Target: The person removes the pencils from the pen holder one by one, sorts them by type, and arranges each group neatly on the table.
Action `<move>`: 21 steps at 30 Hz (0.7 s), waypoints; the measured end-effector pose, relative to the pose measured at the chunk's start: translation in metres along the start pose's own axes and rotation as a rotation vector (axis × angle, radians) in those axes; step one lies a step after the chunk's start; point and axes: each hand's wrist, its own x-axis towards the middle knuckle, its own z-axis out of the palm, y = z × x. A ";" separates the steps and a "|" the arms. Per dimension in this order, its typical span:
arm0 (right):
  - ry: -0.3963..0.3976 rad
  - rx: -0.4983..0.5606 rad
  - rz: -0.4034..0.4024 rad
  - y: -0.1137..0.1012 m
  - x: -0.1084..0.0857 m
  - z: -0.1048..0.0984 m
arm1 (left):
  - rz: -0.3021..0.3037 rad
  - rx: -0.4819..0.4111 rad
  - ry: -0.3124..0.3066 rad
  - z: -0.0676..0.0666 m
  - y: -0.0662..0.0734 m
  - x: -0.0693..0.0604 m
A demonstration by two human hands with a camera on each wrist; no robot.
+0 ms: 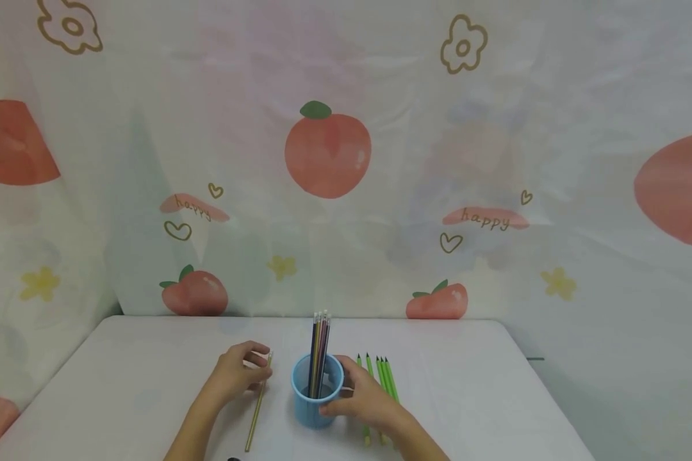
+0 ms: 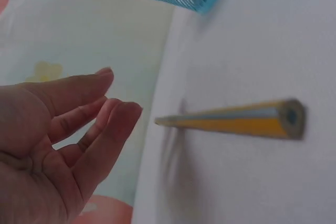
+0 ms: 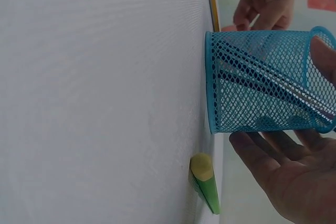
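Observation:
A light-blue mesh pencil cup [image 1: 310, 415] stands upright on the table, holding several pencils [image 1: 321, 339] with their white eraser ends up. My right hand [image 1: 371, 400] grips the cup from its right side; in the right wrist view the thumb lies at the rim and the fingers [image 3: 257, 156] lie along the opposite side. To the left of the cup, a yellow pencil [image 1: 255, 422] lies on the table. My left hand [image 1: 236, 371] hovers over its far end, fingers loosely bent; the left wrist view shows the fingertips apart from the pencil [image 2: 236, 121].
Several green pencils [image 1: 387, 378] lie right of the cup, partly behind the right forearm. A small dark object [image 1: 234, 459] shows at the bottom edge. Behind the white table [image 1: 467, 384] hangs a fruit-printed cloth [image 1: 380, 256].

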 end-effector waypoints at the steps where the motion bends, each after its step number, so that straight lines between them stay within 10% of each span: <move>1: -0.001 0.003 -0.003 0.000 0.000 0.000 | 0.017 -0.018 -0.009 0.000 0.003 0.000; 10: 0.002 0.004 -0.007 -0.004 -0.001 0.000 | 0.227 -0.217 -0.162 0.011 0.025 -0.001; 21: -0.005 -0.010 -0.022 -0.001 -0.001 0.000 | 0.238 -0.280 -0.266 0.033 0.032 -0.005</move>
